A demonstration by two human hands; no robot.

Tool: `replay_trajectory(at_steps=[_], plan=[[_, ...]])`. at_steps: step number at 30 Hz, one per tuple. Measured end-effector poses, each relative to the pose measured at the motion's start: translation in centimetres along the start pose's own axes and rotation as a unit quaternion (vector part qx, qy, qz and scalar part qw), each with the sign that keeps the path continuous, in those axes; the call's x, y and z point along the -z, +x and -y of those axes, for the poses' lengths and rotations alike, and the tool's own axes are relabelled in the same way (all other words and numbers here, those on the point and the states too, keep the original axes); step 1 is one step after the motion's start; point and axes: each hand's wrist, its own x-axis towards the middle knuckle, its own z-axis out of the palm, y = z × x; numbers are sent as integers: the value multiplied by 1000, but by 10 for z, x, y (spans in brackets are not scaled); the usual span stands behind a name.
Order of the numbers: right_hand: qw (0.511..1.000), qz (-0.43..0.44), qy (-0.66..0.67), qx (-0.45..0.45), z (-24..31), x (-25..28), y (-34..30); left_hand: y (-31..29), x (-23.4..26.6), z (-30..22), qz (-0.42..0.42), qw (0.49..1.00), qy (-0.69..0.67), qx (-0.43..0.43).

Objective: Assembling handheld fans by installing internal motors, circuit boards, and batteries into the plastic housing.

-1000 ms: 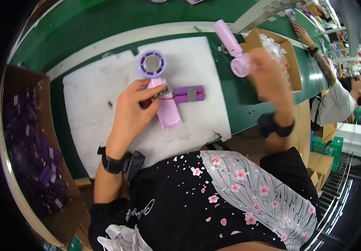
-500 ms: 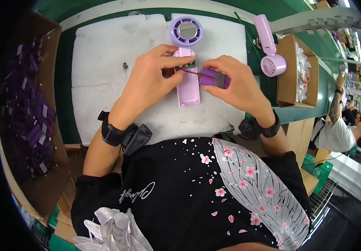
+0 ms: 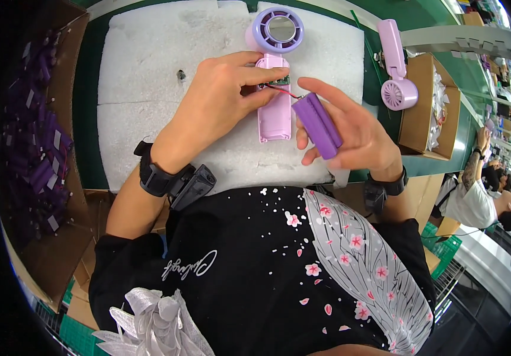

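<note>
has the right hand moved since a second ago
Yes: the right hand has moved left, away from the cardboard box, and now holds the purple battery pack over the white foam pad.

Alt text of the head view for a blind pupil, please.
The left hand holds an open pink fan handle on white foam; the right hand holds a purple battery, its wires running toward the handle. A box at left holds more batteries.

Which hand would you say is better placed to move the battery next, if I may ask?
Probably the right hand: it holds the battery beside the handle, while the left hand is at the green board.
</note>
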Motion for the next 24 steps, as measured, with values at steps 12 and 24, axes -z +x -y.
replay_trajectory(at_steps=[12, 24], plan=[[956, -65, -284, -37, 15, 12, 8, 0, -1, -1, 6, 999, 28, -44], [808, -78, -581, 56, -5, 3, 21, 0, -3, 1, -4, 999, -1, -51]])
